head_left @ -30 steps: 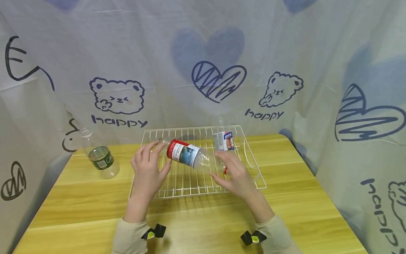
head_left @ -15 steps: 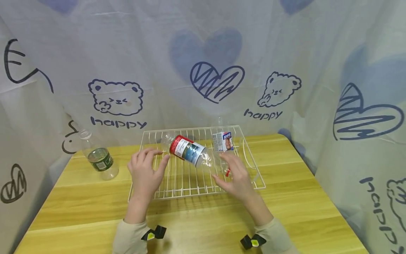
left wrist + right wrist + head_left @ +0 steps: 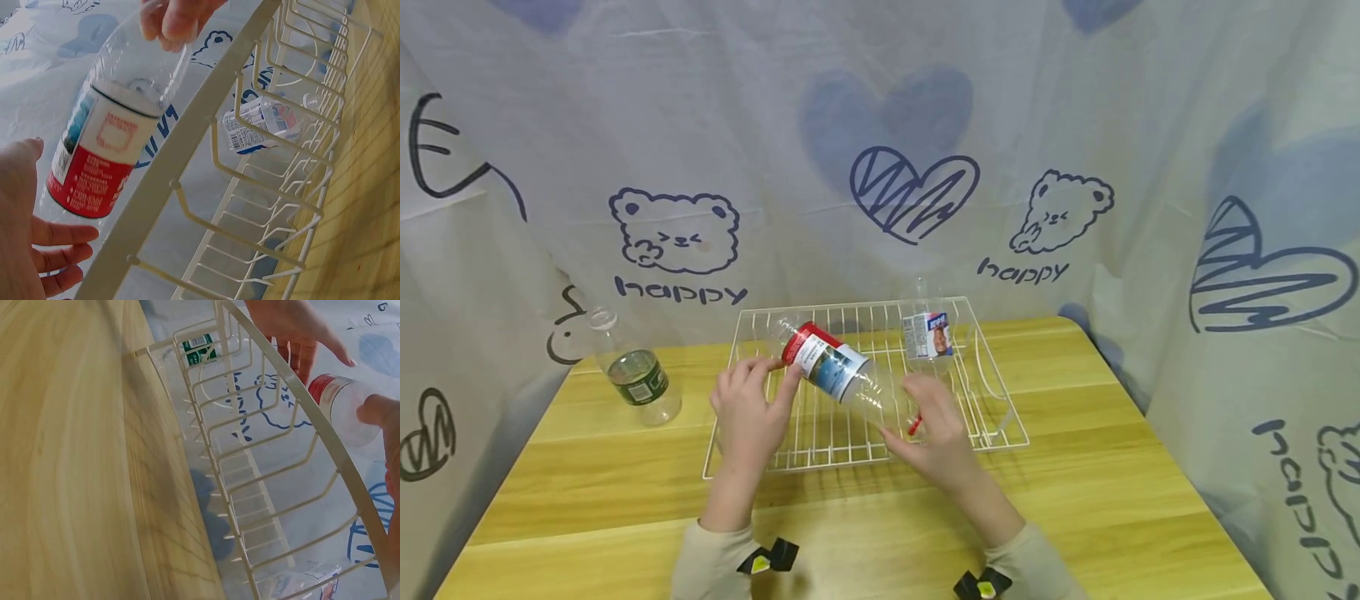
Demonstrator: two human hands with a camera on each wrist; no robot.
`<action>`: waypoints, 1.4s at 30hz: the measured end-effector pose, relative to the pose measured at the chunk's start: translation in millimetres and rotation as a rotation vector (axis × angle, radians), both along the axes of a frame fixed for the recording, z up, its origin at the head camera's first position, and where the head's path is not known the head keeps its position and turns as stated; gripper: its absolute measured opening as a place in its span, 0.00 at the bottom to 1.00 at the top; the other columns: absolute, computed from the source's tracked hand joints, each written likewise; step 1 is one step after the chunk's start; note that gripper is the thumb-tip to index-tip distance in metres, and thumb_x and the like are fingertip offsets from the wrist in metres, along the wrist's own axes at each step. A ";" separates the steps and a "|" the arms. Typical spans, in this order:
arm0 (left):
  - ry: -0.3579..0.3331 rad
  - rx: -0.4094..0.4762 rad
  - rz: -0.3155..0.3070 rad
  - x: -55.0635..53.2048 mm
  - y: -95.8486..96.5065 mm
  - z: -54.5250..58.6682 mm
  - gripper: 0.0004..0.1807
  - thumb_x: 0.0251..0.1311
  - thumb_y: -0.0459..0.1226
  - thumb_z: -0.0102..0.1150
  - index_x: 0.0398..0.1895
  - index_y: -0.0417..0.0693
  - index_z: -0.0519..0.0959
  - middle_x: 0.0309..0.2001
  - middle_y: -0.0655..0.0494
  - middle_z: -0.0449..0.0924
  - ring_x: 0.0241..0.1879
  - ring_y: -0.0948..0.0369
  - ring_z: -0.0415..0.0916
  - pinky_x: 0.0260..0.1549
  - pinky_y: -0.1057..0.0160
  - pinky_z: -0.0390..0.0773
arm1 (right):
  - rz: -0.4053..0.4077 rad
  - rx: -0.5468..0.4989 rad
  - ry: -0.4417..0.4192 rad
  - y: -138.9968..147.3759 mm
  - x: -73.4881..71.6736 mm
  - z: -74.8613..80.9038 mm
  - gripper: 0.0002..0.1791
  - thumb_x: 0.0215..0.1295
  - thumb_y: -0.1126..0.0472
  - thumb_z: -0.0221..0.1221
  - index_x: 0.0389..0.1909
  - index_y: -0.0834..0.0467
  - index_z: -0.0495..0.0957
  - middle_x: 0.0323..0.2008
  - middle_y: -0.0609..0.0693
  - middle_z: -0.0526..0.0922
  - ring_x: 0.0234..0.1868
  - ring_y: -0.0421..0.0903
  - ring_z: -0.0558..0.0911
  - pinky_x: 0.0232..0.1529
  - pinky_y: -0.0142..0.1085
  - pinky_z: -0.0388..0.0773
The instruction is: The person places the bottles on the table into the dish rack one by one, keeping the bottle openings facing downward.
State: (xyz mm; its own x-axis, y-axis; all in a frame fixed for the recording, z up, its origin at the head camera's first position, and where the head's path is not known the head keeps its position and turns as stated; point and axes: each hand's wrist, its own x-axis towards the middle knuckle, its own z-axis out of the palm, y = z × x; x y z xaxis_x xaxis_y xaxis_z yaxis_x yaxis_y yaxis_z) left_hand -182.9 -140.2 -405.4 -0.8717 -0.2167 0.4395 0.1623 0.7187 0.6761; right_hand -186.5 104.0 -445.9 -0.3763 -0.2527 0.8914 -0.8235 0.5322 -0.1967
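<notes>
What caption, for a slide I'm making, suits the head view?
Right hand gripping a red-and-blue-labelled bottle over a white wire rack, left hand near the bottle.

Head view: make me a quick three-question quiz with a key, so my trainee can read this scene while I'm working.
1. Short answer: which hand holds the tapered end of the red-labelled bottle?
2. True or false: the green-labelled bottle is outside the white wire rack.
3. Count: how many bottles show in the head view?

Key:
1. The right hand.
2. True.
3. Three: the red-labelled bottle, the green-labelled bottle and the blue-labelled bottle.
</notes>
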 end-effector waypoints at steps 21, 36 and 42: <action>-0.223 0.240 0.071 3.4 -3.5 9.4 0.38 0.65 0.62 0.47 0.53 0.34 0.76 0.57 0.39 0.73 0.57 0.46 0.65 0.58 0.40 0.57 | 0.052 0.102 0.148 -18.2 2.7 0.9 0.26 0.43 0.65 0.71 0.47 0.67 0.77 0.47 0.59 0.79 0.53 0.56 0.79 0.62 0.37 0.74; -0.165 0.304 0.097 2.3 -3.1 8.1 0.30 0.66 0.59 0.48 0.47 0.38 0.74 0.40 0.41 0.78 0.36 0.52 0.69 0.34 0.59 0.66 | 0.011 0.108 0.233 -30.4 7.0 4.0 0.17 0.64 0.58 0.60 0.48 0.66 0.77 0.48 0.59 0.80 0.52 0.56 0.81 0.60 0.38 0.76; -0.118 0.411 0.080 1.9 -4.8 8.4 0.28 0.64 0.55 0.53 0.47 0.37 0.71 0.38 0.43 0.75 0.36 0.56 0.67 0.34 0.61 0.66 | -0.001 0.154 0.186 -31.1 9.0 1.5 0.28 0.47 0.62 0.70 0.50 0.67 0.75 0.50 0.59 0.80 0.54 0.55 0.80 0.61 0.40 0.75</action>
State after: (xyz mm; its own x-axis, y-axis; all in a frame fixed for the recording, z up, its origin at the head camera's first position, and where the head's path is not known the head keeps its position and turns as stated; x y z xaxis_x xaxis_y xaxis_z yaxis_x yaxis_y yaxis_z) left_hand -181.0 -145.1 -397.0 -0.8843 -0.4215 0.2011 0.0217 0.3931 0.9192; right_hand -177.5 72.9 -444.4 -0.2094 -0.3910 0.8963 -0.8372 0.5453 0.0423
